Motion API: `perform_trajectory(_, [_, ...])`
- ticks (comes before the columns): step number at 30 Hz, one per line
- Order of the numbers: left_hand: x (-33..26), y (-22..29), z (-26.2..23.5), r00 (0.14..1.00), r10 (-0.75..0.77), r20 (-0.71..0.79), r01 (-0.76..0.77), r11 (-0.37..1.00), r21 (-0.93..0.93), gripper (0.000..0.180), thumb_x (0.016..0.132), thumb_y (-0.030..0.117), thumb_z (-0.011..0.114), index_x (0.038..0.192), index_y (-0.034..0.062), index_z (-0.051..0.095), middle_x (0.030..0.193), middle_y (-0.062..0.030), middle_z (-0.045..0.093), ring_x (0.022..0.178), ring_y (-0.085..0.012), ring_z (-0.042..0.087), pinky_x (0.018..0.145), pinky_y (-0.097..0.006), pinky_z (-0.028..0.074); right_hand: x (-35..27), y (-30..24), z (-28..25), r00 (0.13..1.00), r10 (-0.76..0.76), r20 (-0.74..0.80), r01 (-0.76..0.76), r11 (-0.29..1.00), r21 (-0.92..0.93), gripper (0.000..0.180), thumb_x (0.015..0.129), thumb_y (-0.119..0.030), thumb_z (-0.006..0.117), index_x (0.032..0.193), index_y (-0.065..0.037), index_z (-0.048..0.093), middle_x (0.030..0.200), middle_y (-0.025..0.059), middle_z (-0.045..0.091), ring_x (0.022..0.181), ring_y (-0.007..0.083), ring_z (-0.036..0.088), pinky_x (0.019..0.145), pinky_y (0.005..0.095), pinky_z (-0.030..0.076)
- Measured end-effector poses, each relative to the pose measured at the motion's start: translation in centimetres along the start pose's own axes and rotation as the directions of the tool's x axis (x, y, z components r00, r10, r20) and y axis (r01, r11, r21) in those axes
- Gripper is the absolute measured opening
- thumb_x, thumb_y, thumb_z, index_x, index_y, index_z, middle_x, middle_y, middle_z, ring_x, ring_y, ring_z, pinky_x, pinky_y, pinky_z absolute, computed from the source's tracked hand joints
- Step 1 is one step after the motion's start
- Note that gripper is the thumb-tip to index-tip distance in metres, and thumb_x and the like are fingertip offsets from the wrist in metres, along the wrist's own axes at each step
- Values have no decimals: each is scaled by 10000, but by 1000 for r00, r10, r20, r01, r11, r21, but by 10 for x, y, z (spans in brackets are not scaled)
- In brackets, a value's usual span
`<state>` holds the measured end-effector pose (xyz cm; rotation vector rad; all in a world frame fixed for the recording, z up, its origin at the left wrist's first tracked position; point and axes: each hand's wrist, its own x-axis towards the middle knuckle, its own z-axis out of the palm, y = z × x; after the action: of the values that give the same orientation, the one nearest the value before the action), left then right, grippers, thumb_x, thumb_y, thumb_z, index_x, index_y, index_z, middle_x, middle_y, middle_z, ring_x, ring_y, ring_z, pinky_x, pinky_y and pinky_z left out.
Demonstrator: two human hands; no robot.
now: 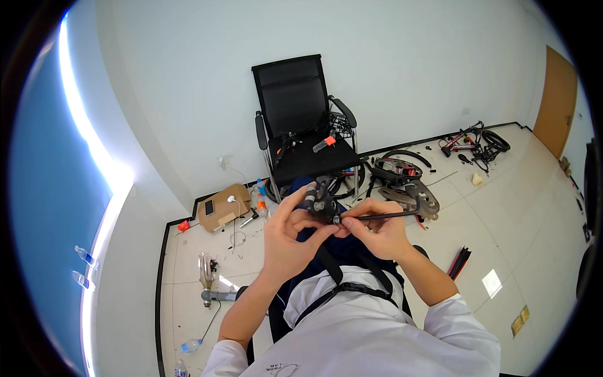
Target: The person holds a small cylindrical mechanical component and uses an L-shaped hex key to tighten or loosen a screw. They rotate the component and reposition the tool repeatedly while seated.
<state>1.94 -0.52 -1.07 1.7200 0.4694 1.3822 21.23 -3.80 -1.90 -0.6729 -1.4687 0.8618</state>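
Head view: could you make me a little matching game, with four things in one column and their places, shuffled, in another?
Things:
1. phone
2. dark metal part
3. door
4. black rod

Places:
A. held by the left hand
B. at the far right
C. held by the right hand
D. on the cardboard

Pairs: 1-D, 2-A, 3-B, 4-C

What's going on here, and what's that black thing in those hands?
A person in a white shirt is handling a small black part with bare hands. The left hand holds the part, while the right hand pinches a thin black rod near it. I can't tell exactly what the part is. Ahead is a black chair with small things on it, and bike parts lie on the floor to the right.
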Motion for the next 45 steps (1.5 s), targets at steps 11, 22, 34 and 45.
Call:
perform_trajectory(11, [0, -22, 2, 992, -67, -104, 52, 989, -142, 334, 826, -102, 734, 1119, -76, 574, 1207, -172, 597, 958, -201, 708, 835, -275, 591, 1, 8, -2, 1000, 4, -5, -3, 996, 86, 90, 940, 45, 621, 1015, 93, 633, 912, 176, 711, 831, 226, 740, 758, 309, 615])
perform_trajectory(22, [-4, -9, 12, 996, 68, -56, -61, 991, 118, 247, 809, -108, 730, 1051, -90, 685, 1156, -153, 605, 972, -191, 694, 814, -267, 612, 0, 10, -4, 994, -110, -14, 111, 993, 33, 116, 914, 88, 626, 1028, 92, 648, 924, 166, 708, 840, 205, 735, 772, 298, 605])
perform_trajectory(34, [-2, -23, 12, 956, 269, -114, -189, 868, 459, 134, 860, -24, 676, 982, -28, 732, 1037, -104, 722, 809, -127, 665, 687, -238, 533, 0, 10, -2, 972, -227, 55, 228, 870, -437, 217, 772, 14, 816, 961, 17, 708, 864, 107, 729, 777, 134, 733, 718, 247, 595])
perform_trajectory(45, [3, -30, 9, 969, 225, -100, -149, 860, 489, 96, 874, 26, 684, 950, -10, 731, 985, -80, 731, 718, -121, 624, 639, -235, 485, 7, 11, -5, 809, -500, 309, 559, 491, -669, 201, 746, 14, 796, 915, -28, 696, 849, 101, 710, 719, 245, 696, 620, 302, 555])
